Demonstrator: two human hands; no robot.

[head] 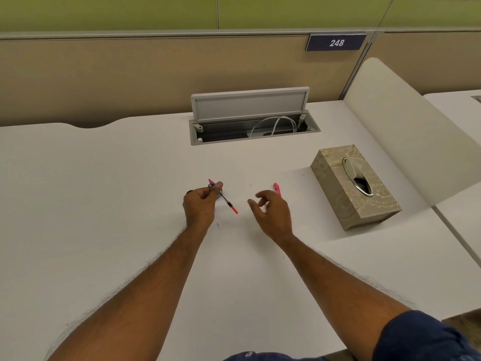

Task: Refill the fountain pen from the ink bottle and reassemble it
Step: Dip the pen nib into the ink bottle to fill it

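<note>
White desk (104, 191) (ink-flecked) before beige partition (104, 74), tissue box (356, 188)

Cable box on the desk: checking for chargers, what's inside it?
Inside the cable box, under its raised lid, a looped white cable shows. Sockets aren't visible.

Matt white desk (104, 191), patterned paper tissue box (338, 194)

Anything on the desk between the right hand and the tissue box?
Only a pink pen part, lying just beyond the right hand. The desk from there to the tissue box is bare in the head view.
</note>
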